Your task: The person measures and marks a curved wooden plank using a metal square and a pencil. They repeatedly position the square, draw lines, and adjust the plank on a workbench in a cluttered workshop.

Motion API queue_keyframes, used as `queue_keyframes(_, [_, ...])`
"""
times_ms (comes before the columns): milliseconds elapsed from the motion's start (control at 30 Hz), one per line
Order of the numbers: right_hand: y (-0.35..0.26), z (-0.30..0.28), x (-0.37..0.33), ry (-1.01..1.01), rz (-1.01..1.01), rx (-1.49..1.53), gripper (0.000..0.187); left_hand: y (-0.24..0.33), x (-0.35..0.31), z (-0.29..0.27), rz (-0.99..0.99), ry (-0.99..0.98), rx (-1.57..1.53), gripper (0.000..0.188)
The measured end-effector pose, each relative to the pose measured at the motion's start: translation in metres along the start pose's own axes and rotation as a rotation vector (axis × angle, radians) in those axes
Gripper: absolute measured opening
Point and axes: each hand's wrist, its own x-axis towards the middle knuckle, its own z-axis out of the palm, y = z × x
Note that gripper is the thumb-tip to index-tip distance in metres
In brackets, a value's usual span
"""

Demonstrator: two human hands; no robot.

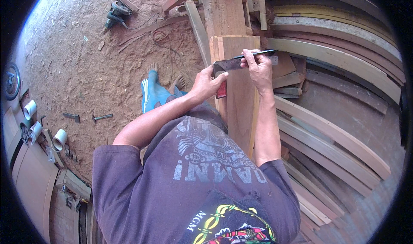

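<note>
A single head-worn fisheye view looks steeply down the wearer's purple-shirted chest [189,179] onto a reddish wooden plank [241,102] close in front, with the sawdust-covered dirt floor [77,72] farther off at left and curved stacked timber boards [340,136] bending along the right rim

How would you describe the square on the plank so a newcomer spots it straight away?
Find the upright plank at centre. Across its top end lies the square, held by the left hand and right hand. It is the only grey metal blade there, with a red stock hanging down the plank's left edge.
</note>
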Motion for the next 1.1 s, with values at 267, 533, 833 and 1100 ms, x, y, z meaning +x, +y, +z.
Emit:
queue_keyframes(267, [-0.005, 0.003, -0.004, 0.008, 0.037, 0.144, 0.022, 0.001, -0.002, 0.001, -0.006, 0.013, -0.030, 0.034])
queue_keyframes(533, [0.005, 0.005, 0.001, -0.067, 0.040, 0.132, 0.022, -0.008, 0.002, 0.001, -0.030, 0.038, 0.072, 0.038])
queue_keyframes(833, [0.008, -0.056, 0.016, 0.224, -0.303, -0.577, 0.022, -0.012, 0.004, 0.004, -0.004, 0.055, 0.032, 0.038])
queue_keyframes(1100, [-0.045, 0.046, -0.025, -0.078, -0.588, -0.725, 0.016, -0.025, 0.009, -0.002, -0.059, 0.007, 0.016, 0.037])
